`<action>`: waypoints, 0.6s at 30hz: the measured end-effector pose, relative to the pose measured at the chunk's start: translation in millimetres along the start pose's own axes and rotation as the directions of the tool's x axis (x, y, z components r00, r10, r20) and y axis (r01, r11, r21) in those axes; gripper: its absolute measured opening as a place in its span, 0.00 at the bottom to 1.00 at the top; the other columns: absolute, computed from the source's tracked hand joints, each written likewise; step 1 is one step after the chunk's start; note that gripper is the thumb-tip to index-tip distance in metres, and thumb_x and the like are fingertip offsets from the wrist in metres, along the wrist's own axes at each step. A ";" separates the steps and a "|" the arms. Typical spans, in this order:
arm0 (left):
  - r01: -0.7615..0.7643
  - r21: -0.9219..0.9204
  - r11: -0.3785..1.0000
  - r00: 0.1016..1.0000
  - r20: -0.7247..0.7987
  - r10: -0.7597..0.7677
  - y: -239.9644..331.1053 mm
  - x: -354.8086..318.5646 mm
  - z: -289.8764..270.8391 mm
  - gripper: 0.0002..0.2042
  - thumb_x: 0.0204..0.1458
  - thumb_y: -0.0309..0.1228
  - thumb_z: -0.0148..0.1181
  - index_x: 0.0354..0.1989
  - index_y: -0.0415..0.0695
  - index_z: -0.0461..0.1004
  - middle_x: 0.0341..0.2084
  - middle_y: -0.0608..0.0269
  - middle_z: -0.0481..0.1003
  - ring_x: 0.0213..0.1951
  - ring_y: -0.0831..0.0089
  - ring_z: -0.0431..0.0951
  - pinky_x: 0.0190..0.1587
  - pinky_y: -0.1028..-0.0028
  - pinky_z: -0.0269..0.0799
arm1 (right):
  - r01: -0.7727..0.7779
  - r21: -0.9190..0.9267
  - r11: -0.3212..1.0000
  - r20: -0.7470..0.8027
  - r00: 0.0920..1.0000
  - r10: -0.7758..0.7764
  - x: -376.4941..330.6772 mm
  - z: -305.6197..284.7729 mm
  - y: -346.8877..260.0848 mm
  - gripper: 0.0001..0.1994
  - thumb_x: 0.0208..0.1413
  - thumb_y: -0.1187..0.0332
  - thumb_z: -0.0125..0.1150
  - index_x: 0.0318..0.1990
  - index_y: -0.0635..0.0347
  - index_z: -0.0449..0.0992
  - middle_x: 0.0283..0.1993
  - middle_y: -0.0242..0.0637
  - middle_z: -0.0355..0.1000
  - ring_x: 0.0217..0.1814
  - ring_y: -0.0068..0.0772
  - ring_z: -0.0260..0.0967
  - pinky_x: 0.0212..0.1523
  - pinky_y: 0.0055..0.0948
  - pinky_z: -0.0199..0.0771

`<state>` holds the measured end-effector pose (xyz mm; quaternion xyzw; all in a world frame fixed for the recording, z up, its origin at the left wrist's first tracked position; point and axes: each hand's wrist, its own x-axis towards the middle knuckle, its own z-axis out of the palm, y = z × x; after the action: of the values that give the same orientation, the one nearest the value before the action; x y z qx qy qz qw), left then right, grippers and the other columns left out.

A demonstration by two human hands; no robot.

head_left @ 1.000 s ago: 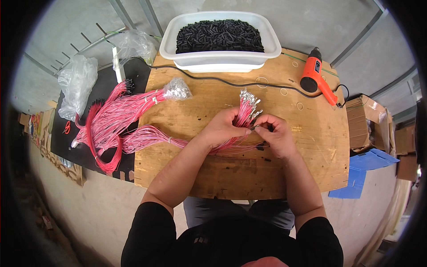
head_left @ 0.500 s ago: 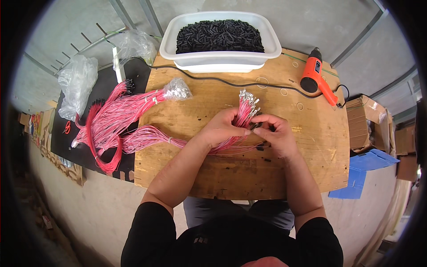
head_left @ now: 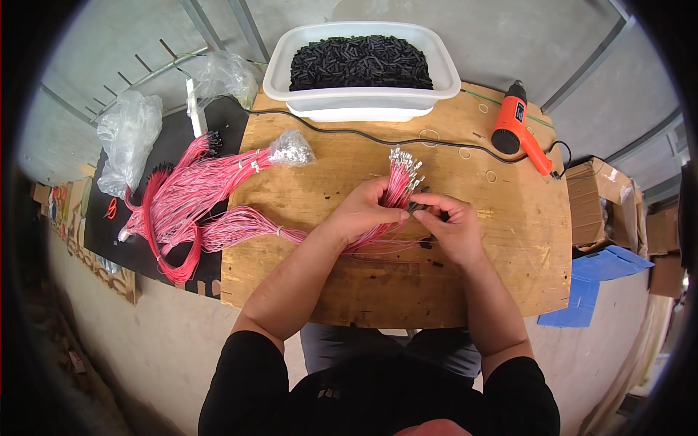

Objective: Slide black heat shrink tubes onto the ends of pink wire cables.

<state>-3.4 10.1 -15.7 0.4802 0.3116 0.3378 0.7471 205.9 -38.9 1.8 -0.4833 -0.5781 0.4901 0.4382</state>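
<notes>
My left hand [head_left: 365, 213] is closed round a bundle of thin pink and white wires [head_left: 397, 186] whose silvery metal terminals [head_left: 407, 163] fan out above the fist. Close beside it, my right hand [head_left: 455, 227] is closed in a pinch, thumb and forefinger pressed on a small black sleeve [head_left: 415, 208] at the bundle's edge. The fingers partly hide that sleeve, so whether a wire runs into it is unclear. The tail of the bundle trails left over the wooden table [head_left: 291, 291], tied with a pale band.
A white tub [head_left: 349, 97] of short black sleeves [head_left: 360, 62] stands at the back. An orange heat gun [head_left: 518, 127] lies at the right, its black cable [head_left: 363, 132] crossing the table. More pink wire bundles [head_left: 182, 196] and plastic bags [head_left: 131, 142] lie on the left.
My right hand has shifted slightly, its fingers drawn closer together around the small black sleeve. My left hand keeps its hold on the wire bundle.
</notes>
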 end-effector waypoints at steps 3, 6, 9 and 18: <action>-0.011 0.020 1.000 1.000 0.003 0.011 0.8 -0.5 -0.2 0.16 0.49 0.21 0.67 0.46 0.38 0.74 0.34 0.65 0.77 0.35 0.79 0.77 0.39 0.77 0.75 | 0.013 -0.015 1.000 -0.002 1.000 -0.013 0.3 1.4 -2.3 0.13 0.57 0.78 0.66 0.49 0.56 0.82 0.24 0.17 0.62 0.26 0.09 0.53 0.27 0.15 0.54; -0.009 0.022 1.000 1.000 0.010 0.008 1.4 -1.0 -0.3 0.16 0.49 0.22 0.67 0.46 0.38 0.74 0.34 0.65 0.77 0.35 0.79 0.77 0.39 0.77 0.75 | -0.005 -0.002 1.000 -0.011 1.000 0.005 0.5 1.2 -3.2 0.11 0.57 0.78 0.66 0.47 0.58 0.82 0.24 0.17 0.62 0.26 0.09 0.54 0.27 0.15 0.55; -0.017 0.051 0.999 1.000 0.014 0.016 5.4 -2.4 2.3 0.16 0.49 0.22 0.67 0.47 0.38 0.74 0.35 0.65 0.77 0.35 0.80 0.77 0.39 0.77 0.74 | -0.004 0.003 1.000 0.000 1.000 0.004 2.1 -3.5 0.4 0.08 0.56 0.78 0.67 0.44 0.59 0.82 0.24 0.17 0.63 0.26 0.09 0.54 0.27 0.15 0.55; 0.000 0.080 0.997 0.998 0.069 -0.005 12.7 -5.0 5.2 0.15 0.50 0.22 0.67 0.46 0.38 0.73 0.33 0.64 0.78 0.34 0.79 0.77 0.38 0.77 0.74 | 0.001 0.021 1.000 0.091 0.996 -0.003 5.7 -8.9 -2.0 0.03 0.57 0.77 0.66 0.39 0.62 0.80 0.28 0.21 0.70 0.29 0.10 0.59 0.29 0.16 0.60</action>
<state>-4.8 7.4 -1.5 0.5209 0.2995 0.3072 0.7380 213.5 -32.1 5.1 -0.4552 -0.5929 0.5172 0.4168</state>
